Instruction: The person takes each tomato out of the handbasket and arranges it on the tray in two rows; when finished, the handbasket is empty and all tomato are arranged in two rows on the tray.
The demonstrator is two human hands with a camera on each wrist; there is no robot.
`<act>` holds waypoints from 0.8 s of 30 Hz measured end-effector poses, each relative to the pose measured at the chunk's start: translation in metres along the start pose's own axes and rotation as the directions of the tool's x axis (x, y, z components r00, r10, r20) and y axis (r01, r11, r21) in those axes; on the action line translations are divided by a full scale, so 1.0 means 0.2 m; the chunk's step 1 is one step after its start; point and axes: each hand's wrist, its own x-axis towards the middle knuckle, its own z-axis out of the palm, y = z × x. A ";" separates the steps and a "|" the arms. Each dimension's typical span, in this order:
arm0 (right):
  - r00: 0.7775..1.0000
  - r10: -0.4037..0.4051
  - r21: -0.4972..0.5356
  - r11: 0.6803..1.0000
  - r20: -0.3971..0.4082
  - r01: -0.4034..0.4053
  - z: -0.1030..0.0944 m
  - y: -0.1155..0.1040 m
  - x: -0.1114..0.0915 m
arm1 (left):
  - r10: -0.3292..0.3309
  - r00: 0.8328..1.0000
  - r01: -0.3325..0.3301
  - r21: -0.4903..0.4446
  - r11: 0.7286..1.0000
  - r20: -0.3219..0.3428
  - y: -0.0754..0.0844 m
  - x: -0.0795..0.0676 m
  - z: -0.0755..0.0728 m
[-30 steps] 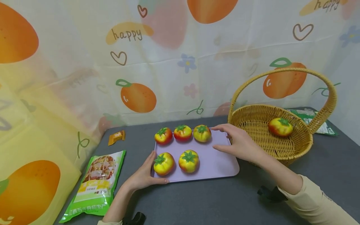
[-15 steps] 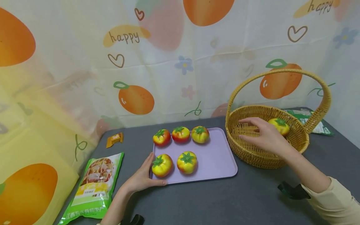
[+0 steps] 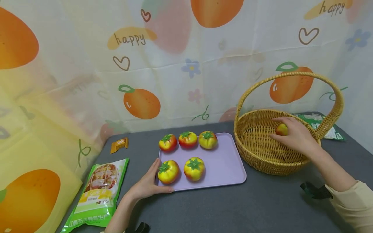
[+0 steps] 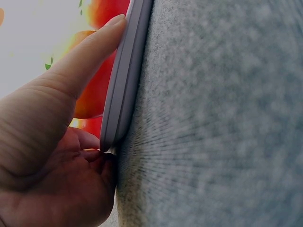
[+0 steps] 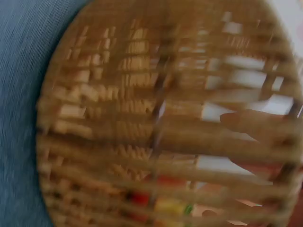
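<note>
My left hand (image 3: 148,182) holds the near left corner of a lilac tray (image 3: 224,161), its thumb along the front rim and its fingers along the left side. In the left wrist view the thumb (image 4: 90,56) lies against the tray edge (image 4: 124,75). Several red-and-yellow tomatoes with green tops stand on the tray: three in the back row, two in front, one of them a front tomato (image 3: 194,169). Inside the wicker basket (image 3: 253,161), my right hand (image 3: 295,136) grips another tomato (image 3: 281,129), which is partly hidden by the hand. The right wrist view is blurred.
The basket's tall handle (image 3: 288,74) arches over the right hand. A green-and-white food bag (image 3: 97,191) lies at the left, with a small orange packet (image 3: 119,145) behind it. Another green packet (image 3: 335,129) lies behind the basket. A printed cloth hangs along the back.
My right hand has moved right from over the tray into the basket and closed round the tomato there. The left hand has stayed on the tray corner.
</note>
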 end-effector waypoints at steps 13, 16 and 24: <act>0.985 0.111 -0.083 0.991 0.129 -0.100 -0.02 0.17 0.05 | -0.007 1.000 0.007 0.006 1.000 -0.011 0.00 0.00 0.00; 0.984 0.111 -0.094 0.991 0.137 -0.099 -0.02 0.19 0.05 | -0.004 1.000 0.004 0.009 1.000 -0.011 0.00 0.00 0.00; 0.981 0.113 -0.129 0.987 0.159 -0.093 0.00 0.22 0.06 | -0.001 1.000 0.001 0.014 1.000 -0.009 0.00 0.00 0.00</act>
